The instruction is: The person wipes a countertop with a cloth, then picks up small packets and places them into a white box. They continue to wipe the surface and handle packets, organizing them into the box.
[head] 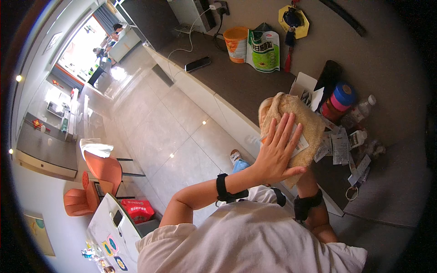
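Observation:
A tan terry cloth [312, 133] with a pale printed label [301, 146] lies in front of me, over the edge of the dark counter. My left hand [278, 150] rests flat on its upper side, fingers straight and slightly spread, partly covering the label. From the right, my right hand [305, 184] reaches under the cloth. Only its wrist end shows plainly, so its grip is hidden. A pinkish-tan shape shows at the cloth's left edge; I cannot tell what it is. Dark bands circle both wrists.
The counter [235, 85] holds a phone [198, 63] on a cable, an orange tub [236, 44], a green pouch [263, 51], an open white box [304, 83], a blue-lidded jar [338, 100], a plastic bottle [360, 109] and paper slips [340, 145]. People sit farther off.

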A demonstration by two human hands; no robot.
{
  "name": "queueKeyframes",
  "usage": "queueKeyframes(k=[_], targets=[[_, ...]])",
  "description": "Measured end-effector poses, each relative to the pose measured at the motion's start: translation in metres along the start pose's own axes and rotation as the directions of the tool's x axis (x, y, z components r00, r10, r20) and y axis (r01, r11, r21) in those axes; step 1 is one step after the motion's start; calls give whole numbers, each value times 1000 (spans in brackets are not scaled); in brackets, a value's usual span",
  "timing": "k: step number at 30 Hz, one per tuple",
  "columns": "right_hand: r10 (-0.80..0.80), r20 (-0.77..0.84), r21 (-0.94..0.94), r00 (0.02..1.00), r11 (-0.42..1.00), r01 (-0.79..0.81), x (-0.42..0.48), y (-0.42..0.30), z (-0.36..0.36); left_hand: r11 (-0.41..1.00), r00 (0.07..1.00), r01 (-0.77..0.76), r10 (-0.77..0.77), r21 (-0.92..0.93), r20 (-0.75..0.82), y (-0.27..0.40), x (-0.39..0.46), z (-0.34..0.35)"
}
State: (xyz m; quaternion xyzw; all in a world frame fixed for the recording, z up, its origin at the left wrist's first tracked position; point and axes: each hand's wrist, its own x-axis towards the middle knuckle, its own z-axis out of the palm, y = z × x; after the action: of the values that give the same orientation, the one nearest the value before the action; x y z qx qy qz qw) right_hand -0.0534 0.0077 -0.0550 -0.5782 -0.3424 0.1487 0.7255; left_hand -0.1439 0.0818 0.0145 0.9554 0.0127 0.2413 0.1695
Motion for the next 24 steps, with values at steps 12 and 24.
queueKeyframes(k=[12, 24], targets=[[-20, -30, -68, 999, 997, 18, -14, -1, -5, 1000, 1000, -21, 20, -5, -20, -13, 33, -12], [-62, -84, -161, 995, 986, 48, -39, 1, -23, 920, 971, -156, 210, -359, 117, 24, 14, 13]])
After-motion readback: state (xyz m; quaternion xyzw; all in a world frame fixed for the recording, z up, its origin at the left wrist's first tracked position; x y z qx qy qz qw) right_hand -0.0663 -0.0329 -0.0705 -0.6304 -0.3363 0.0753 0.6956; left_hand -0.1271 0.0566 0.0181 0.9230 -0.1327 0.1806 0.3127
